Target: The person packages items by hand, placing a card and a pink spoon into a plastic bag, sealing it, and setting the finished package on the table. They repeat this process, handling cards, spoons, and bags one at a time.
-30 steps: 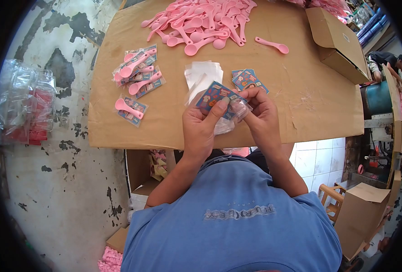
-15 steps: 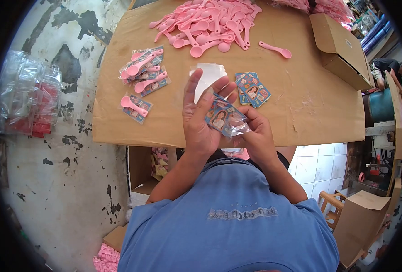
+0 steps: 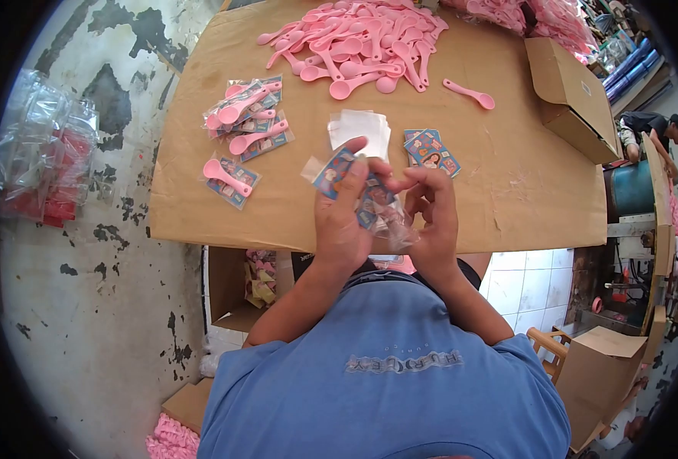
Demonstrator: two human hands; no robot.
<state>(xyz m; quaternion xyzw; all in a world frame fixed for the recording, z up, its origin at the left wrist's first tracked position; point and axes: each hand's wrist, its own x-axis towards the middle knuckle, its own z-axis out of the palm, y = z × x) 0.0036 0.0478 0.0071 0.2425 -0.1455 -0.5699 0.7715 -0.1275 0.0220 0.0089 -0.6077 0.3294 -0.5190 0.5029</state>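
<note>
My left hand (image 3: pixel 344 218) is closed on clear bags with blue printed cards (image 3: pixel 334 173) in them, above the table's front part. At their right side my right hand (image 3: pixel 435 218) has its fingers bent near the clear plastic; whether it grips the plastic I cannot make out. Behind my left hand lies a stack of white sheets or bags (image 3: pixel 360 131). A stack of blue cards (image 3: pixel 434 151) lies behind my right hand. To the left are bagged cards with pink spoons on them (image 3: pixel 241 115), and one more such set (image 3: pixel 230 180) nearer the edge.
A large heap of pink spoons (image 3: pixel 362 42) covers the table's back. One loose spoon (image 3: pixel 470 94) lies right of it, near a cardboard box (image 3: pixel 572 99). Plastic bags (image 3: pixel 44 145) hang at the left wall. Another person (image 3: pixel 652 130) is at the far right.
The bagged cards have tilted and spread across my left hand, whose fingers have curled in. My right hand has turned, its fingers now raised beside the plastic. The view has shifted slightly.
</note>
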